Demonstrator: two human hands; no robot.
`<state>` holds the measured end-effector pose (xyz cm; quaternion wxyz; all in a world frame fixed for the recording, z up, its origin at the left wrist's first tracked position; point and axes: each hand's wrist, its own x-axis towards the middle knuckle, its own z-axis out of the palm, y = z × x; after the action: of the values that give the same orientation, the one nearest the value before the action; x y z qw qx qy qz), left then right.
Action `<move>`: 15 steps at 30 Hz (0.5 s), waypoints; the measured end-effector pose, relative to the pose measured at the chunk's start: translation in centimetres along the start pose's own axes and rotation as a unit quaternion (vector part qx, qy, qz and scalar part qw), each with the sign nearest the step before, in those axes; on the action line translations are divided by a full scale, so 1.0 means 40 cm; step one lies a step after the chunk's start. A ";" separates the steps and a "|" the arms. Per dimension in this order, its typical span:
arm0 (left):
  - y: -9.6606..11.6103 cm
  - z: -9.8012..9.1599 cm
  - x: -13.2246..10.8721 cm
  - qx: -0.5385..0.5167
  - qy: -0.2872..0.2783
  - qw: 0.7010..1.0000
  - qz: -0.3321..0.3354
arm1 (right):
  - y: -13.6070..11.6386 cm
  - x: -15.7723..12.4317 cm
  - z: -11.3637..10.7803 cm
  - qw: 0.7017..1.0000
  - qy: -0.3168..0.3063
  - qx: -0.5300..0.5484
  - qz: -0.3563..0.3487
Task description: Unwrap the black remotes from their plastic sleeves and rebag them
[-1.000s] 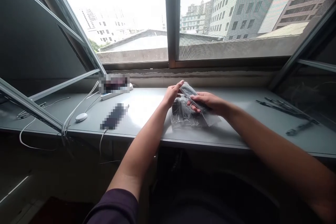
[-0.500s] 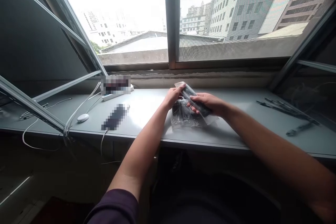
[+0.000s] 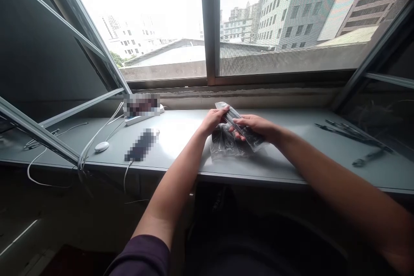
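– Two hands in use. Left to right: what is being held where, and why?

– White cables (image 3: pixel 86 151) are being draped over the edge of the tabletop (image 3: pixel 181 129), by a metal bar (image 3: pixel 61 142). White oval device (image 3: pixel 101 147) is being kept just right of them. Dark pixelated item (image 3: pixel 140 145) is being fed a cable at its near end, probably for power.

– Left hand (image 3: pixel 214 119)?

– Far end of a clear pouch (image 3: pixel 233 117) is being pinched there, thumb and fingers together. Probably being steadied from that end.

– Pouch position?

– Being held aslant between both hands, over a second bag (image 3: pixel 223 142) lying on the tabletop. Contact between the two: cannot tell.

– Right hand (image 3: pixel 255 125)?

– Pouch is being clasped mid-length, thumb on top, fingers curled beneath. Likely being gripped there to carry the weight. Far right, dark rods (image 3: pixel 347 131) are being left well apart, presumably out of the way.

– Pouch looks?

– Long, narrow, film wrinkled and glossy. Pale at the far end, darker toward the near end. Contents are being obscured by glare; not identifiable.
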<state>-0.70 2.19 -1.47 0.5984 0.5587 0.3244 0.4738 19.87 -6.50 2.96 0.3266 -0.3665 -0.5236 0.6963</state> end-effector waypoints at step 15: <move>0.007 -0.014 0.008 0.006 0.114 0.993 0.004 | -0.004 -0.001 -0.011 0.998 -0.045 -0.003 -0.032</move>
<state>-1.16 2.66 -1.24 0.5522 0.5057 0.3916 0.5347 20.27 -6.30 3.03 0.3236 -0.3191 -0.5509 0.6999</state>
